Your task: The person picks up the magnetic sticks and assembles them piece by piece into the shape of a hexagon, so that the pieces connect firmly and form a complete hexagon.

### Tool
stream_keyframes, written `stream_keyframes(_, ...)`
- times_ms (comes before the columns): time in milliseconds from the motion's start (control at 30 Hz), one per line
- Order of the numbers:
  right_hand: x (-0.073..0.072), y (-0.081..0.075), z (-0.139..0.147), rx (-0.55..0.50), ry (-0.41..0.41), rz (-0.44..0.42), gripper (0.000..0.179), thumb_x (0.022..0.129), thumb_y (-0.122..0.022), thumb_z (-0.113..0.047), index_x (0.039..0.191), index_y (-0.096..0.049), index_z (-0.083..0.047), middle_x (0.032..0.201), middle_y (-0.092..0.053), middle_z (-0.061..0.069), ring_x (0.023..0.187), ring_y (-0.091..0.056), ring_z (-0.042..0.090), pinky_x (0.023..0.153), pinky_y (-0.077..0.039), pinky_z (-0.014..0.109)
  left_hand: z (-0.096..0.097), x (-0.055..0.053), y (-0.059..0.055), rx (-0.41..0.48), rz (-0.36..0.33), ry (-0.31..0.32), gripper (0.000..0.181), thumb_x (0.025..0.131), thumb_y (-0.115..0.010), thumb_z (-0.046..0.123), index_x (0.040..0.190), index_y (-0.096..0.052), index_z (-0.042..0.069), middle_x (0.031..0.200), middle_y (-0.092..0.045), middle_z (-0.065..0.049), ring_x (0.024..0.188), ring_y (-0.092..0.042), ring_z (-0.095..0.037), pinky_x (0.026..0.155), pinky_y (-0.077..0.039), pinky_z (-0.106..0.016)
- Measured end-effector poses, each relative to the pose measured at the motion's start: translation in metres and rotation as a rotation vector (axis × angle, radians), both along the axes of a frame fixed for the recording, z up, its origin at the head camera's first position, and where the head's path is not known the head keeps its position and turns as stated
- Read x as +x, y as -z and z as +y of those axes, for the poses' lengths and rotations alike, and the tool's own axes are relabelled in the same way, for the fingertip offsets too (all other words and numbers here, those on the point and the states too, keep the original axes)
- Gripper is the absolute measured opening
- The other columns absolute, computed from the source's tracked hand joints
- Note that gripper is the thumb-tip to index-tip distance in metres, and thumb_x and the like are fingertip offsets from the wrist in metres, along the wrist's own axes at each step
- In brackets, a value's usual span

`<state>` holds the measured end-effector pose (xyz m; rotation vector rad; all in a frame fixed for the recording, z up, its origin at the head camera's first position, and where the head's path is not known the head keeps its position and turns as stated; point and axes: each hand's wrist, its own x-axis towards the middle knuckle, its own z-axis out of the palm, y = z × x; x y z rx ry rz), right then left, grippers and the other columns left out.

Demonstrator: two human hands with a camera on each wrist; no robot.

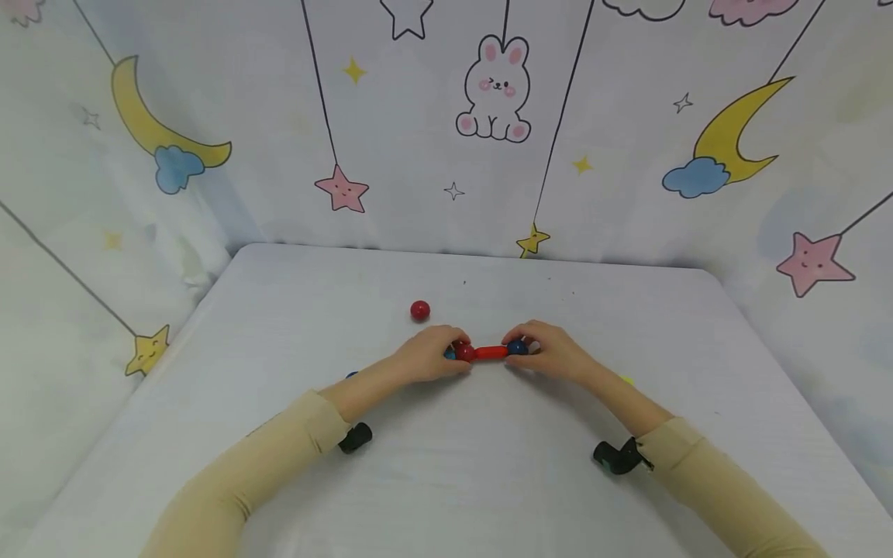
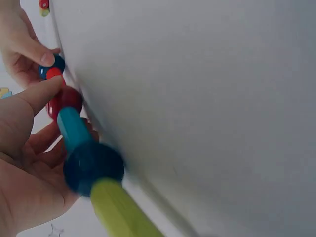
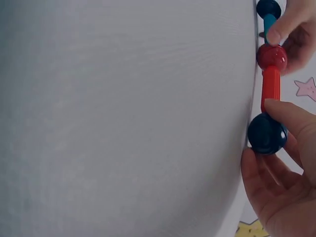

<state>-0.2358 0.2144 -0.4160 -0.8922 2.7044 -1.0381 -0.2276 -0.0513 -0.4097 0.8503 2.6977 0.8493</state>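
In the head view my left hand (image 1: pixel 429 355) grips a glossy red ball (image 1: pixel 464 353) of a toy rod-and-ball chain. My right hand (image 1: pixel 556 350) holds the dark blue ball (image 1: pixel 517 348) at the chain's right end, thumb and fingers around it. A short red rod (image 1: pixel 491 353) joins these two balls. On the other side of the red ball, the left wrist view has a light blue rod (image 2: pixel 74 129), another dark blue ball (image 2: pixel 94 168) and a yellow-green rod (image 2: pixel 121 210) running out of frame. Part of the chain is hidden behind the left hand in the head view.
A loose red ball (image 1: pixel 420 311) lies on the white table (image 1: pixel 474 480) beyond the left hand. A blue piece (image 1: pixel 353 375) peeks out behind the left forearm, and a yellow piece (image 1: pixel 628 380) behind the right. Black devices (image 1: pixel 356 438) sit by both sleeves.
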Motion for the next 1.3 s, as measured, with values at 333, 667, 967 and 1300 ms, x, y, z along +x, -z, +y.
stream_keyframes(333, 0.002, 0.0, -0.001, 0.031, 0.052, 0.006, 0.023, 0.086, -0.076, -0.017, 0.106, -0.067, -0.013, 0.099, -0.061, 0.003, 0.088, -0.055, 0.021, 0.072, -0.053, 0.029, -0.094, 0.023, -0.012, -0.08, -0.06, -0.055, 0.04, 0.086, -0.075, 0.026, 0.117, -0.065, 0.003, 0.103, -0.066, -0.007, 0.09, -0.06, -0.02, 0.08, -0.051, -0.035)
stream_keyframes(667, -0.001, 0.003, 0.001, 0.072, 0.102, 0.02, 0.023, 0.086, -0.076, -0.019, 0.107, -0.067, -0.014, 0.101, -0.061, 0.003, 0.09, -0.056, 0.02, 0.071, -0.052, 0.029, -0.162, 0.058, -0.022, -0.103, -0.152, -0.176, 0.027, 0.087, -0.073, 0.033, 0.101, -0.071, 0.01, 0.089, -0.066, 0.005, 0.08, -0.059, -0.013, 0.071, -0.05, -0.033)
stream_keyframes(967, 0.001, 0.002, 0.003, 0.128, 0.166, 0.063, 0.022, 0.088, -0.074, -0.025, 0.104, -0.068, -0.013, 0.098, -0.063, 0.003, 0.088, -0.056, 0.021, 0.069, -0.049, 0.031, -0.151, 0.066, -0.009, 0.037, -0.215, -0.227, 0.027, 0.086, -0.074, 0.031, 0.102, -0.071, 0.009, 0.079, -0.064, 0.006, 0.07, -0.055, -0.013, 0.062, -0.045, -0.03)
stream_keyframes(1300, 0.005, 0.001, -0.008, 0.15, 0.139, 0.092, 0.021, 0.089, -0.072, -0.023, 0.107, -0.069, -0.012, 0.097, -0.063, 0.003, 0.081, -0.053, 0.018, 0.066, -0.047, 0.03, -0.104, 0.09, 0.005, 0.28, -0.476, -0.397, 0.038, 0.086, -0.076, 0.025, 0.112, -0.061, 0.002, 0.08, -0.066, 0.0, 0.068, -0.063, -0.016, 0.061, -0.056, -0.032)
